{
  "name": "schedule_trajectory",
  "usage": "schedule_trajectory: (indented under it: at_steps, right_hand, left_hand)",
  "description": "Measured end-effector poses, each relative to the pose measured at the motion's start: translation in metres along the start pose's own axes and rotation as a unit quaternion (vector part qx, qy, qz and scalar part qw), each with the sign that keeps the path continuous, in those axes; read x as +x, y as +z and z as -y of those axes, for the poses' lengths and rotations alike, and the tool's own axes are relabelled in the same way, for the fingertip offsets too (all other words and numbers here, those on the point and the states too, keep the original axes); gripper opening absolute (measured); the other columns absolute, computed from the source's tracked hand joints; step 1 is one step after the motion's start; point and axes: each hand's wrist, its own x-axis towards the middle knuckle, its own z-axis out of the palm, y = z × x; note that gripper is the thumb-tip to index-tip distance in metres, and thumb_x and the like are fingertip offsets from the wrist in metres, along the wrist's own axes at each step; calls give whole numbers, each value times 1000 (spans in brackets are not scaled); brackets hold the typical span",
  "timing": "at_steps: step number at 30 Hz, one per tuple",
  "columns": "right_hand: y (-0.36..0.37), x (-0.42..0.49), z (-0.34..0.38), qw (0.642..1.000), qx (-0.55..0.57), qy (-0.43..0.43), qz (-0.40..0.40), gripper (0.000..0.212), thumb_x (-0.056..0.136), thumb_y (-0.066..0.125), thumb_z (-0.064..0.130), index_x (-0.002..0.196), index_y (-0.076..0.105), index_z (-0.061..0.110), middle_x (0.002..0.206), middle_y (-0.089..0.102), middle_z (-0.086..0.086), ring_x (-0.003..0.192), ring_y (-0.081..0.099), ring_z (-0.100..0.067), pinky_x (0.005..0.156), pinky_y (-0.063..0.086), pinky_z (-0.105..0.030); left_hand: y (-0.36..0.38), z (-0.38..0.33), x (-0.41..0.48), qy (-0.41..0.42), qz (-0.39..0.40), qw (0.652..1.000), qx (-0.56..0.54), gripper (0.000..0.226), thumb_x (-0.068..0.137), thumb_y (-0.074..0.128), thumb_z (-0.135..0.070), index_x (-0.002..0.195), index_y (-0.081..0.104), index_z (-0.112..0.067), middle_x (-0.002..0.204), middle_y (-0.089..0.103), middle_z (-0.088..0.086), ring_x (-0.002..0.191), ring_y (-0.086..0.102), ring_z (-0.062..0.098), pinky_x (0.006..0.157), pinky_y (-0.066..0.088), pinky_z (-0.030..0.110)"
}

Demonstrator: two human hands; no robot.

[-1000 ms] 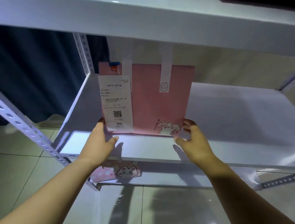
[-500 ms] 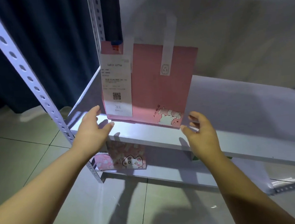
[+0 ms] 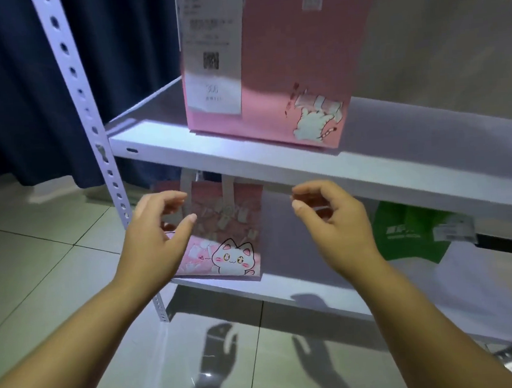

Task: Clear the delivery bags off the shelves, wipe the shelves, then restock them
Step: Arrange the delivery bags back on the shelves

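both hands hang empty in front of the lower shelf: the left hand and right hand have loosely curved fingers that grasp nothing. the small pink bag stands at the front edge of that shelf, partly behind the left hand, with its handles rising close under the upper shelf board. the large pink bag stands upright on that board, near its front lip. a green bag lies further right on the lower shelf. if the small bag is the next pick, its handles could snag under the board when it is lifted, and a careless nudge could push it off the edge onto the floor. a hand or arm knocking the board from below might also rock the tall bag above. as for writing, the receipt on the large bag is blurred: it shows a qr code and a number like 366 or 306, but i cannot tell which. the green bag carries white lettering and a white label, both unreadable. the small bag shows a cartoon cat, and no brand name is legible.
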Motion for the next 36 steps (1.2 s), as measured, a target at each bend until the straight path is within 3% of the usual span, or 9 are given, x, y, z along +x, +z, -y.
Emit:
schedule_trajectory:
  at_steps: [5,10,12,15,17,20,24,31,36]
  right_hand:
    - [45,-20,-53,999,-44,8,28,15,87,62,18,89,62,33,89,64,17,82,58,2,67,47,-11]
    - [83,-19,-102,993,-82,78,26,16,87,62,19,89,58,34,90,63,15,82,57,5,70,45,-14]
    - [98,-15,-116,987,-106,115,27,15,87,61,20,99,57,28,98,62,10,84,57,0,76,48,-23]
    - [118,-5,-129,967,-154,193,63,38,88,60,32,121,49,17,116,53,2,102,54,-17,80,42,-28]
    - [132,4,-133,947,-169,258,86,40,87,61,37,116,47,14,105,50,-1,96,52,-21,75,41,-30]
    - [145,10,-143,940,-179,278,88,25,88,60,35,98,45,18,84,48,3,78,49,-19,62,39,-28]
    - [149,9,-162,942,-177,275,80,9,92,53,25,89,54,16,81,59,-1,64,51,-13,47,34,-23]
    - [125,5,-188,946,-181,264,44,13,90,45,7,88,53,17,73,57,-3,61,51,-17,44,32,-23]
    - [116,1,-200,949,-166,266,27,9,91,49,10,92,53,19,84,62,-4,68,52,-14,50,35,-22]
  left_hand:
    - [30,58,-27,-22,18,999,26,33,85,62,-23,115,51,-29,109,48,-9,94,51,-5,77,43,15]
    - [60,101,-40,-113,61,990,57,54,85,63,-27,133,37,-24,134,33,-1,113,46,16,97,43,36]
    - [70,113,-41,-134,70,986,75,64,85,64,-27,138,29,-20,142,25,-2,124,39,20,103,37,38]
    - [81,129,-39,-153,70,980,105,76,85,64,-29,143,17,-14,151,10,-2,137,22,24,108,32,42]
    - [85,138,-38,-162,67,976,131,83,86,62,-30,145,7,-14,154,0,0,141,11,24,108,29,43]
    - [93,148,-32,-187,66,971,131,78,85,62,-26,142,11,-8,151,10,8,139,18,28,107,33,48]
    - [104,155,-24,-219,70,968,105,71,85,61,-23,140,19,-8,147,23,12,134,28,29,104,36,49]
    - [116,161,-18,-199,83,972,89,69,86,59,-24,142,19,-14,144,30,7,132,31,25,105,37,47]
    - [127,156,-19,-180,86,977,74,67,85,60,-23,139,23,-14,137,35,5,128,35,22,105,37,40]
